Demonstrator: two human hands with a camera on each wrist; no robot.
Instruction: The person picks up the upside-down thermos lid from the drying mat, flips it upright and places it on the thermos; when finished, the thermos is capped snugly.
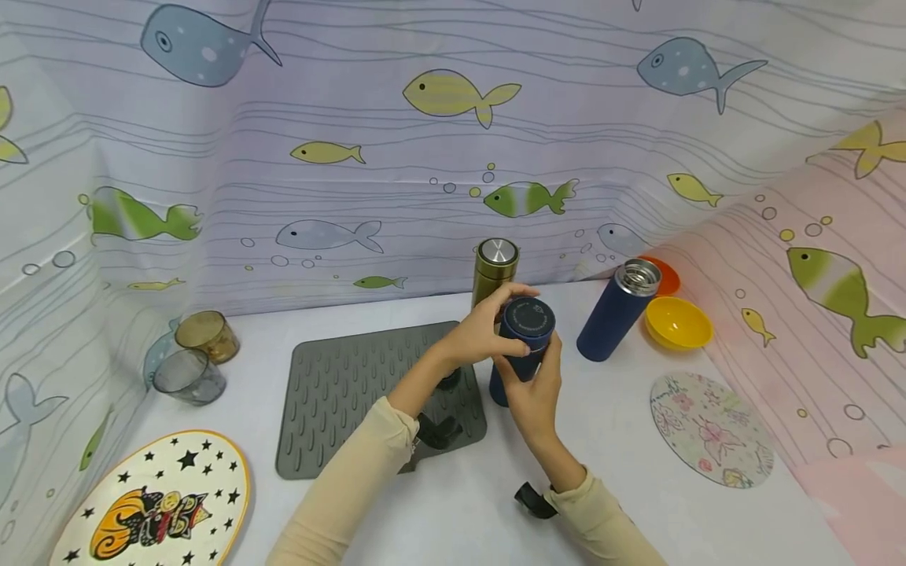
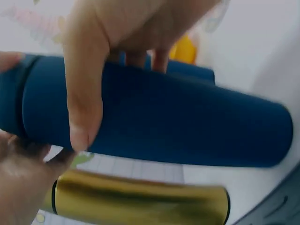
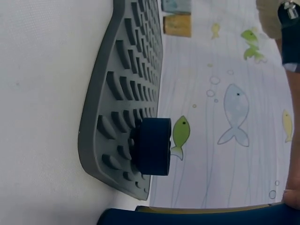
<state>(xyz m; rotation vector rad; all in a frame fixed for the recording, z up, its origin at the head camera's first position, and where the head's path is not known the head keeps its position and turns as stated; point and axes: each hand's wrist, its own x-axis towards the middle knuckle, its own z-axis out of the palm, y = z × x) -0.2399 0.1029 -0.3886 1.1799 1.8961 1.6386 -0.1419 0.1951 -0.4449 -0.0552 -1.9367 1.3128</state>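
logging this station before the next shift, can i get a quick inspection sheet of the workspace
surface: white table with a grey ridged mat lying flat on it
job's things: dark blue flask with its cap on, held upright at the mat's right edge; a loose dark blue cap sits on the mat
clutter: gold flask capped, open blue flask, yellow bowl with an orange one behind it, two glass cups, star plate, floral coaster
hands: left hand grips the held flask's cap, right hand fingers wrap its body
cables: nothing seen
surroundings: fish-print curtain on three sides
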